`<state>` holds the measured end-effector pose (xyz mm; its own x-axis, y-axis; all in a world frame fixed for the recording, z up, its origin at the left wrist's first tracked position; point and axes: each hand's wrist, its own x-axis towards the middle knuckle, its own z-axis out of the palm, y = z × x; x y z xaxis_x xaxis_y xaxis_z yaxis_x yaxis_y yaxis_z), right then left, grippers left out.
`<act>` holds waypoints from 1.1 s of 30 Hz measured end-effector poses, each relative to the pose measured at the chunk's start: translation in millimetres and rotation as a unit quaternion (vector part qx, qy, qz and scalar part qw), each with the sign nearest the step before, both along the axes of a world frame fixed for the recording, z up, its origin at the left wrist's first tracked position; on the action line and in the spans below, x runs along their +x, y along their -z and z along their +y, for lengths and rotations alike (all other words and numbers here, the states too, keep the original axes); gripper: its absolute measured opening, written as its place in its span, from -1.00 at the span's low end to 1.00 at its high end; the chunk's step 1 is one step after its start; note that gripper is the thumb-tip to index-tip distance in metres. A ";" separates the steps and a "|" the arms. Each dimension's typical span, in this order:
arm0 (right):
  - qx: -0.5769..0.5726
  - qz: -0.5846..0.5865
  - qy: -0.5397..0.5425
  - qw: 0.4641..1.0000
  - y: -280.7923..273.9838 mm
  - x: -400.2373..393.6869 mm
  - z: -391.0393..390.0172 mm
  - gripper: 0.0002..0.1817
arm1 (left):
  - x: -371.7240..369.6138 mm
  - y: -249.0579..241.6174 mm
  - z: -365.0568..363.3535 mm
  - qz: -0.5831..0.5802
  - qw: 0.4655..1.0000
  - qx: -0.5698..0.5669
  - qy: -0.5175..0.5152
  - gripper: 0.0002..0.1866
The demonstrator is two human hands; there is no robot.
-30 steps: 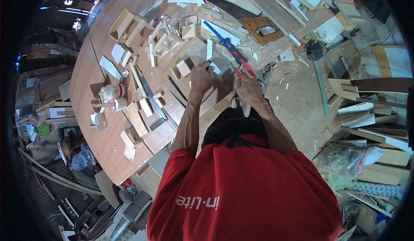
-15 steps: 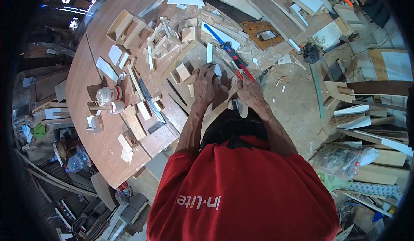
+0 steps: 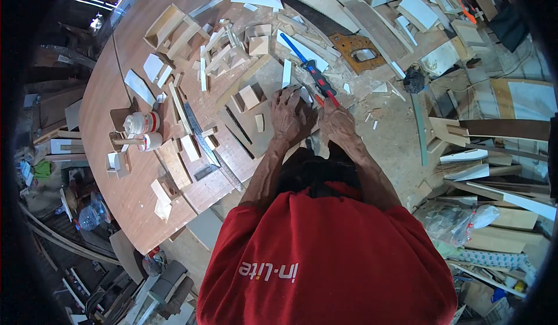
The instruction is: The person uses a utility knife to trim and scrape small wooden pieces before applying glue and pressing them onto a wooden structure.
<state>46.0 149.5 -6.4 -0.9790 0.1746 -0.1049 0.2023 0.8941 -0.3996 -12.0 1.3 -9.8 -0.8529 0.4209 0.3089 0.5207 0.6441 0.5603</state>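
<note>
My left hand is at the near table edge, fingers bent over and against a small white piece. Beside it, my right hand is closed around a small orange-red item, partly hidden by the fingers. A blue and black tool with a red end lies just beyond the right fingers. Left of my left hand are a small wooden block and a light wood chip. A narrow white strip lies beyond that hand.
A handsaw lies at the back among offcuts. White glue containers, wooden box pieces and a metal-bladed square are on the left of the table. Boards stack up at the right.
The view has shifted slightly. My left hand has moved right, closer to my right hand, and the small white piece has shifted with it. My right hand still holds the orange-red item.
</note>
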 end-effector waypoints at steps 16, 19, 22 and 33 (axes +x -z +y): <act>-0.024 -0.049 0.001 0.999 -6.8 -3.9 -3.9 -0.67 | -2.3 7.7 6.9 -0.026 0.998 0.019 -0.053 -0.62; -0.022 -0.057 0.004 0.998 -9.2 -5.8 -4.2 -0.68 | -4.3 5.2 8.8 -0.013 0.997 0.044 -0.067 -0.61; -0.007 -0.041 0.001 0.999 1.9 -4.4 -3.5 -0.68 | -4.8 3.3 10.1 -0.024 0.997 0.051 -0.061 -0.60; -0.101 -0.048 0.084 0.990 -15.7 -20.3 -8.0 -0.62 | -3.3 -0.6 19.6 -0.060 0.989 0.030 -0.129 -0.63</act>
<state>25.7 141.5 9.3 -0.9214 0.3008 -0.2461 0.3880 0.7480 -0.5384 -15.3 20.9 -9.2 -0.9619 0.1683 0.2157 0.2700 0.7113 0.6490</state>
